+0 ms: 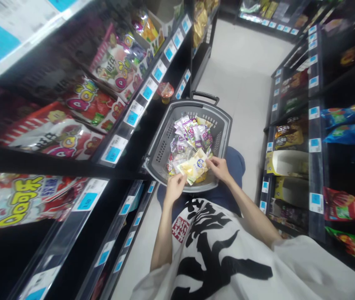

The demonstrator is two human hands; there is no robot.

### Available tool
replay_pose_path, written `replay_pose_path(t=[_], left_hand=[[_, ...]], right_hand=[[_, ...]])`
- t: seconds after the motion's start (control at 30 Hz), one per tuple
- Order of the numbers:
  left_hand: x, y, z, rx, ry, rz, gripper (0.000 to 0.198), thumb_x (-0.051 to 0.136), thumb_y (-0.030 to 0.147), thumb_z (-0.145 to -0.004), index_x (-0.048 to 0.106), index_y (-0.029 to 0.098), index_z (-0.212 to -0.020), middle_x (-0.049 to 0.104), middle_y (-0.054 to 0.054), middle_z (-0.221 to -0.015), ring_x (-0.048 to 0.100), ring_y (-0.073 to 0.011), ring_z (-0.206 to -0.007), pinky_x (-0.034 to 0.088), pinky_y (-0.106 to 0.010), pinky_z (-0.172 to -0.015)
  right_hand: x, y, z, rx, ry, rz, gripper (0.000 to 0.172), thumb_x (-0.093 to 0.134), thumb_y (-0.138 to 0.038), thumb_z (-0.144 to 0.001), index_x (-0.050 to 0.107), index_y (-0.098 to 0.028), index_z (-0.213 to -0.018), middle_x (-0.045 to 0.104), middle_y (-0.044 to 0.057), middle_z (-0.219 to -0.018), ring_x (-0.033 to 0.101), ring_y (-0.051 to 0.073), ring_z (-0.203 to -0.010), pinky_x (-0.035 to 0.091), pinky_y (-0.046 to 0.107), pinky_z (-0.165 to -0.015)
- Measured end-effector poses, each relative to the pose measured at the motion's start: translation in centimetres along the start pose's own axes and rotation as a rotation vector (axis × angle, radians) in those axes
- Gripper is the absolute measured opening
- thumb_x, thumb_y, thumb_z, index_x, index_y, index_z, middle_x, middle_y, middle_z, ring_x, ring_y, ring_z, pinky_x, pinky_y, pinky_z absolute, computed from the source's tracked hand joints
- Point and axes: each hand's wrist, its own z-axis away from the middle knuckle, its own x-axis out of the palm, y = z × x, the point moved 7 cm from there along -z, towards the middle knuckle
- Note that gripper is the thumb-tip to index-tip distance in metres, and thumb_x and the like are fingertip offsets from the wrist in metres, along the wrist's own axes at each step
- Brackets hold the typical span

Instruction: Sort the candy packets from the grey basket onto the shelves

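Observation:
A pale yellow snack packet (193, 166) with a blue logo is stretched between my two hands, over the near end of a grey shopping basket (161, 143). My left hand (176, 185) pinches its lower left corner. On the opposite edge, the fingers of my right hand (219, 168) are closed. Beneath and beyond the packet, the basket holds a heap of small purple and white snack packets (193, 131). The basket rests on or against my bent legs, its black handle (205, 97) lying at the far rim.
Shelves on the left carry gummy candy bags (93, 100) behind blue price tags (132, 117). A small red-lidded cup (165, 90) sits at a shelf edge by the basket. Chip bags (351, 204) fill the right shelving. A pale floor aisle (243, 62) runs ahead.

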Motion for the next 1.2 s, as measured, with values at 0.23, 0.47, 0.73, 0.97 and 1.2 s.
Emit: replay_pose_path(t=[0.23, 0.47, 0.73, 0.97, 1.2], left_hand=[[-0.06, 0.17, 0.04, 0.025, 0.019, -0.038, 0.043, 0.048, 0.043, -0.098, 0.061, 0.017, -0.067, 0.062, 0.001, -0.062, 0.057, -0.0121, -0.060, 0.039, -0.023, -0.063], [-0.10, 0.38, 0.05, 0.045, 0.024, -0.045, 0.043, 0.047, 0.044, -0.098, 0.060, 0.017, -0.066, 0.061, 0.001, -0.062, 0.055, -0.0123, -0.060, 0.039, -0.024, -0.063], [-0.06, 0.38, 0.05, 0.058, 0.038, -0.056, 0.043, 0.047, 0.043, -0.098, 0.056, 0.017, -0.065, 0.054, 0.003, -0.059, 0.049, -0.0112, -0.059, 0.035, -0.024, -0.062], [-0.44, 0.87, 0.13, 0.091, 0.126, -0.049, 0.035, 0.051, 0.038, -0.095, 0.050, 0.019, -0.066, 0.048, 0.003, -0.061, 0.047, -0.0113, -0.060, 0.035, -0.024, -0.063], [-0.68, 0.84, 0.13, 0.089, 0.177, -0.024, 0.030, 0.053, 0.038, -0.094, 0.051, 0.020, -0.071, 0.053, 0.002, -0.068, 0.050, -0.0122, -0.064, 0.039, -0.024, -0.065]], right_hand=[[0.04, 0.07, 0.00, -0.009, 0.008, 0.024, 0.040, 0.057, -0.049, -0.092, 0.068, -0.018, -0.070, 0.062, 0.000, -0.062, 0.049, 0.012, -0.055, 0.037, 0.025, -0.057], [0.11, 0.21, -0.03, -0.013, 0.008, 0.051, 0.041, 0.056, -0.050, -0.092, 0.067, -0.018, -0.069, 0.062, 0.000, -0.061, 0.048, 0.012, -0.055, 0.037, 0.025, -0.056], [0.13, -0.01, 0.02, -0.015, -0.005, 0.032, 0.042, 0.056, -0.050, -0.092, 0.066, -0.018, -0.068, 0.062, 0.000, -0.062, 0.050, 0.012, -0.055, 0.038, 0.025, -0.058], [0.09, 0.09, 0.02, -0.011, 0.003, 0.042, 0.040, 0.056, -0.048, -0.092, 0.067, -0.018, -0.069, 0.065, 0.001, -0.063, 0.052, 0.013, -0.056, 0.039, 0.025, -0.058], [0.10, 0.13, -0.03, -0.018, 0.003, 0.037, 0.040, 0.057, -0.049, -0.092, 0.067, -0.018, -0.069, 0.063, 0.000, -0.062, 0.051, 0.012, -0.055, 0.039, 0.026, -0.058]])
